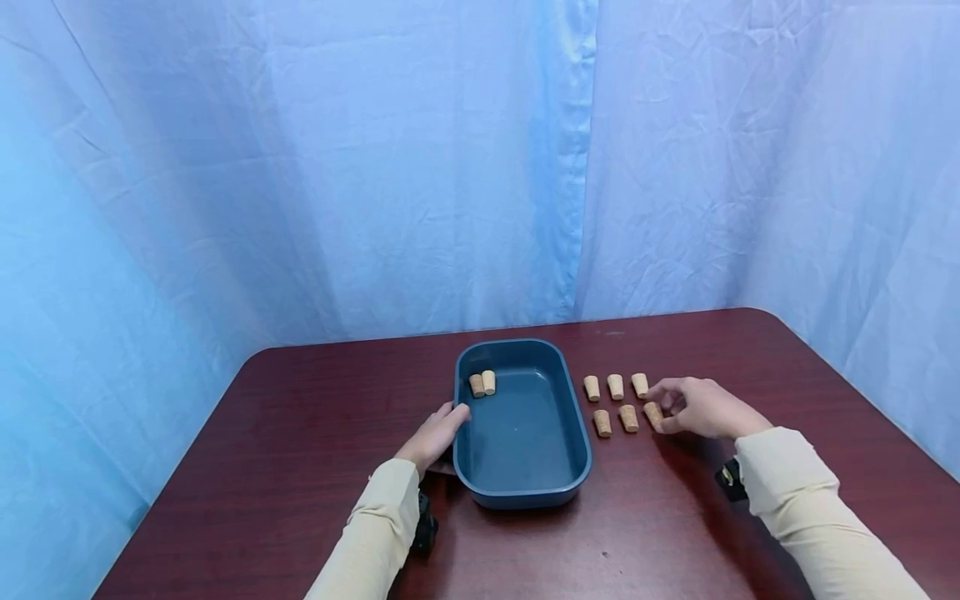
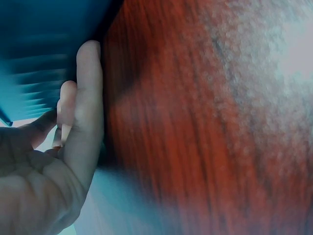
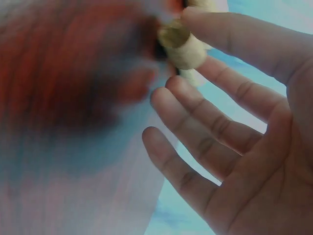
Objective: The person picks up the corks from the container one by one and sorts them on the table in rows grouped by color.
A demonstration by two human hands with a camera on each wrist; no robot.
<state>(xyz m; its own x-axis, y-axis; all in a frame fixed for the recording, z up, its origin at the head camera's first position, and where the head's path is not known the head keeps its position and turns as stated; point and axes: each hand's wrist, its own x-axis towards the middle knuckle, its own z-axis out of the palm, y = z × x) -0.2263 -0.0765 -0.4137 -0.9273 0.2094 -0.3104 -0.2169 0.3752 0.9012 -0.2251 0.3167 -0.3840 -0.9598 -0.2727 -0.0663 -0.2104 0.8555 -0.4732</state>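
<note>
Blue curtains (image 1: 420,167), reddish table (image 1: 322,417), corks (image 1: 628,418)

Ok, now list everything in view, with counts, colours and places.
Tray: one, dark blue, near the middle of the table
Corks inside: two, tan, by the tray's left wall, toward the far end
Loose corks: six, tan, right of the tray, two rows of three
Table: one, dark reddish-brown, under the tray
Cloth: count unclear, pale blue, behind and beside the table
Wrist devices: two, black, one at each wrist
Sleeves: two, cream, on the forearms
Left hand: one, gripping the tray's left rim
Right hand: one, fingertips at the near row's rightmost cork; grip unclear
</note>
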